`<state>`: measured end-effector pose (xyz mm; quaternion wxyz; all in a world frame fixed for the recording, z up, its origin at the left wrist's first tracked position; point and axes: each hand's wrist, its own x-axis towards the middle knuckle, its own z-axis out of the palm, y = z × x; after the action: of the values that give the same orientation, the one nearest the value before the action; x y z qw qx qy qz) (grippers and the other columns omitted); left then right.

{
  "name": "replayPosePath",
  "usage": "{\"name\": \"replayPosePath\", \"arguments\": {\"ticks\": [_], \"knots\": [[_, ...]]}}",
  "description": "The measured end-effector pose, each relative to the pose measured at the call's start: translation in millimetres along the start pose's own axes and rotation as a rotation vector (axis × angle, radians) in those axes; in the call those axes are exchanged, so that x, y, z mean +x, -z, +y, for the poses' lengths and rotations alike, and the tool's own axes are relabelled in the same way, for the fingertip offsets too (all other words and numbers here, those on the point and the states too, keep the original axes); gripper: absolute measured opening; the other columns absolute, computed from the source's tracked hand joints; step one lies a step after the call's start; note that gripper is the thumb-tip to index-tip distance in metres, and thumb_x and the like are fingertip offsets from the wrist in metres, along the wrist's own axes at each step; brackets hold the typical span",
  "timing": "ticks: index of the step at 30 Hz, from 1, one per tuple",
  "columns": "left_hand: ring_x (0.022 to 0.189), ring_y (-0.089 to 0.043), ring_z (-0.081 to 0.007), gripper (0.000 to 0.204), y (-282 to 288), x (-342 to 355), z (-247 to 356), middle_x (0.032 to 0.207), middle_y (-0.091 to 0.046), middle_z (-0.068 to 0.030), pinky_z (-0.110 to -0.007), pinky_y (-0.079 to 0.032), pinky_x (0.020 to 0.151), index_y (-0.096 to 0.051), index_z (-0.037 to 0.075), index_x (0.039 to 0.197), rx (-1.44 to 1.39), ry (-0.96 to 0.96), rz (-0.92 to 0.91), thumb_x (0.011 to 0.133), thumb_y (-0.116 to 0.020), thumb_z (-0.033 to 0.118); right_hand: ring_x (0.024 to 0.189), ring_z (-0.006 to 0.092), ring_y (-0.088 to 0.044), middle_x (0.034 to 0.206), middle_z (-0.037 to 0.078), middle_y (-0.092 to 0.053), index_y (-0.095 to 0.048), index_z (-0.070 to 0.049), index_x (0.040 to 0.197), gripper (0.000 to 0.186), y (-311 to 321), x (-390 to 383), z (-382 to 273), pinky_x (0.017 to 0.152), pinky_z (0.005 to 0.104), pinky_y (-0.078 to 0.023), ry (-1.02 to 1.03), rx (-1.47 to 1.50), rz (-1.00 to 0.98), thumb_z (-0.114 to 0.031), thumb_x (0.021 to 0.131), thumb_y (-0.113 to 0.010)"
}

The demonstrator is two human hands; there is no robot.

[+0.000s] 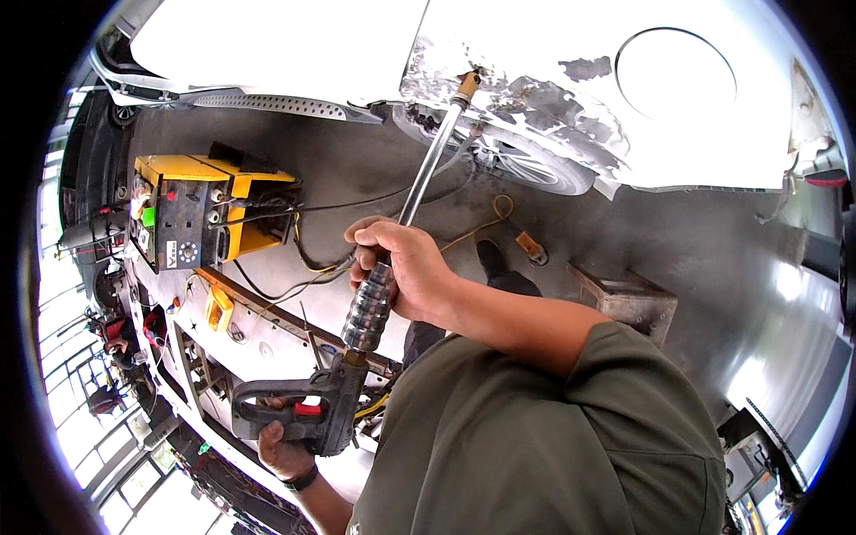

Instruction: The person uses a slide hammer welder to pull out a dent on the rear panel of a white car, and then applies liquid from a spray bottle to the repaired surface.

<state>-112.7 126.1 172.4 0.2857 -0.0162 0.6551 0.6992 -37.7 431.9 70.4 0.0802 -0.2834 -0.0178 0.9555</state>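
A slide-hammer dent puller (428, 174) reaches from my lower left up to a white car panel (553, 53). Its brass-coloured tip meets the panel where the paint is stripped and scarred, above the wheel. My left hand (283, 453), with a dark band at the wrist, is closed round the tool's black pistol handle beside a red trigger. Farther up, my right hand (410, 263) wraps round the chrome rod at the upper end of the ribbed metal weight (367, 312). Some of its fingers are hidden behind the rod.
A yellow and black machine (183, 227) stands at the left with dark cables running from it. The car's wheel (535, 165) shows below the panel. An orange tool (532, 248) on a yellow cord and a metal block (633, 299) are on the floor.
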Motion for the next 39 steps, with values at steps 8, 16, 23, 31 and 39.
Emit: {"name": "replayPosePath", "arguments": {"ticks": [8,16,23,31,39], "knots": [[0.110,-0.058,-0.0265,0.045,11.9,-0.5,-1.5,0.110,-0.062,-0.0100,-0.041,-0.047,0.101,-0.054,0.003,0.120,-0.053,0.019,-0.029,0.078,-0.066,0.013,0.071,0.0200,-0.058,0.070,0.001,-0.052,-0.057,-0.003,0.106,0.018,3.6,1.3,0.9,0.072,0.0393,-0.050,0.014,0.000,-0.030,-0.015,0.093,-0.057],[0.109,-0.059,-0.0272,0.048,9.8,1.5,1.4,0.109,-0.062,-0.0108,-0.044,-0.048,0.100,-0.053,0.002,0.123,-0.057,0.021,-0.114,0.078,-0.066,0.013,0.072,0.0198,-0.058,0.070,0.001,-0.052,-0.057,-0.003,0.106,0.019,-1.1,-0.4,-1.2,0.073,0.0403,-0.051,-0.004,0.018,0.002,-0.015,0.092,-0.058],[0.111,-0.060,-0.0289,0.047,9.0,2.8,7.0,0.113,-0.063,-0.0126,-0.045,-0.048,0.101,-0.054,0.002,0.123,-0.013,-0.030,-0.100,0.079,-0.066,0.015,0.070,0.0212,-0.059,0.072,0.003,-0.054,-0.055,-0.003,0.115,0.027,1.2,4.3,-1.3,0.073,0.0413,-0.052,0.024,0.020,-0.036,-0.016,0.093,-0.058],[0.109,-0.061,-0.0285,0.042,0.9,5.3,17.1,0.113,-0.064,-0.0127,-0.042,-0.048,0.100,-0.056,0.003,0.118,0.016,-0.009,-0.053,0.080,-0.066,0.016,0.062,0.0178,-0.062,0.067,0.001,-0.057,-0.052,0.004,0.123,0.035,43.7,64.2,-135.0,0.066,0.0386,-0.056,0.335,0.039,-0.196,-0.014,0.093,-0.055],[0.109,-0.064,-0.0276,0.051,28.0,4.7,57.0,0.117,-0.066,-0.0154,-0.043,-0.053,0.097,-0.058,-0.001,0.125,-0.043,-0.004,0.047,0.076,-0.061,0.014,0.068,0.0173,-0.055,0.065,-0.001,-0.047,-0.056,-0.003,0.109,0.026,-19.1,-2.2,34.5,0.075,0.0404,-0.049,0.090,0.093,-0.136,-0.020,0.091,-0.062]]}}
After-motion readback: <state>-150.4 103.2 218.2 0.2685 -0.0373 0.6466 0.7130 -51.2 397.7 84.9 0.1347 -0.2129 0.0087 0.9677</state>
